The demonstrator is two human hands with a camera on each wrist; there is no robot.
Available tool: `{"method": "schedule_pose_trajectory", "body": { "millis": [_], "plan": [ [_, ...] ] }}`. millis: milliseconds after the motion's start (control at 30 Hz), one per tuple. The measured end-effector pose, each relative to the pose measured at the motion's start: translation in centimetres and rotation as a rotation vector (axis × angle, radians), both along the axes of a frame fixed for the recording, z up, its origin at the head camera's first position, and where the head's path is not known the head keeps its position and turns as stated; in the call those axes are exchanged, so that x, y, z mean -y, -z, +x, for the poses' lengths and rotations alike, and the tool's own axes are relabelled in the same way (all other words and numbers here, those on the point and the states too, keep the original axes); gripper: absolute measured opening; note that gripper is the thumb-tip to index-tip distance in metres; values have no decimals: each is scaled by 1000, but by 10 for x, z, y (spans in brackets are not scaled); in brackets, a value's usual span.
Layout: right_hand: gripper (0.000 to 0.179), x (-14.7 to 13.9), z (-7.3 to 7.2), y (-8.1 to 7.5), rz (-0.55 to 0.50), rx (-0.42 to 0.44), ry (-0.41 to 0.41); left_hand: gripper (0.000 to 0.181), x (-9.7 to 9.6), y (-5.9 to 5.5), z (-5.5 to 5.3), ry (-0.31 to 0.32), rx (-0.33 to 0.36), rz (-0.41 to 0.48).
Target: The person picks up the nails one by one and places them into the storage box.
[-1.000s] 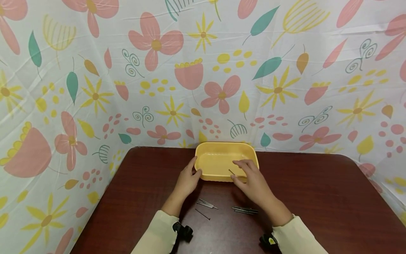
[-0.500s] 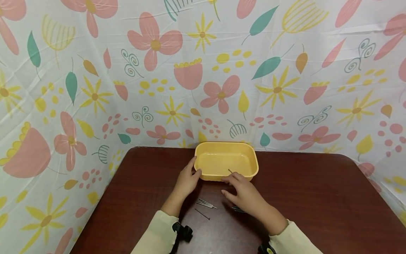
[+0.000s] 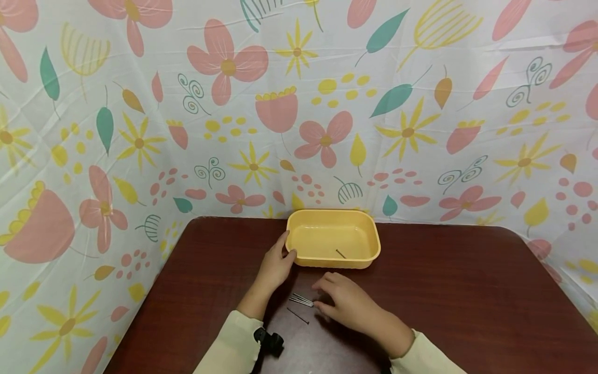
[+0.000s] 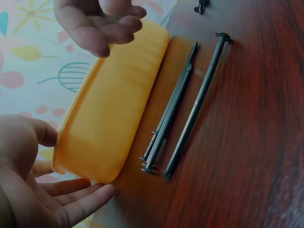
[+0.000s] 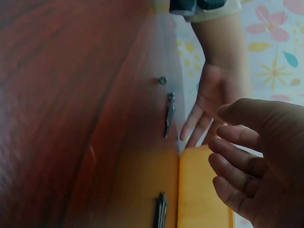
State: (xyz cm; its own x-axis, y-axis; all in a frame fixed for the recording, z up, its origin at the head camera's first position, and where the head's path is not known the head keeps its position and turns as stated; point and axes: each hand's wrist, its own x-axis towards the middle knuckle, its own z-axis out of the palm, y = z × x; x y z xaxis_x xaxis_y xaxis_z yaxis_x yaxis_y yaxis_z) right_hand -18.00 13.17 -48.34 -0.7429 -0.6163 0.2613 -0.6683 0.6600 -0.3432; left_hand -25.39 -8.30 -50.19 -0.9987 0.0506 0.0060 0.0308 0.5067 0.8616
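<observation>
In the head view, a yellow plastic basin (image 3: 336,262) stands at the back of the table with one nail (image 3: 340,253) in it. My left hand (image 3: 275,265) grips its front left corner, thumb at the front wall and fingers along the side. My right hand (image 3: 348,301) hovers in front of the basin, fingers loosely bent and holding nothing, thumb right by a small bunch of nails (image 3: 301,299). A single nail (image 3: 298,316) lies nearer me. The left wrist view shows the bunch (image 4: 168,114) and the lone nail (image 4: 199,104) close up. Another bunch is hidden beneath my right hand.
The dark red-brown wooden table (image 3: 467,291) reaches to a floral cloth (image 3: 402,156) hung behind and at the sides. A black camera strap (image 3: 269,341) sits on my left wrist. More nails (image 4: 202,5) show at the top edge of the left wrist view.
My right hand has let go of a nail in the basin, then drawn back toward me and left, over to the bunch of nails. My left hand has stayed at the basin.
</observation>
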Motion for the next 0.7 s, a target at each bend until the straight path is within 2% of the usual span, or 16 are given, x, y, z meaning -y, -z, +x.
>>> {"method": "schedule_pose_trajectory", "body": {
  "millis": [233,433,700],
  "plan": [
    [18,10,7,1,26,38,-60,62,1,0,0,2,-5,-3],
    [14,18,11,5,60,38,-125,62,0,-2,1,8,-11,-3],
    [14,28,14,9,142,73,-156,62,0,-2,0,4,-6,-2]
  ]
}}
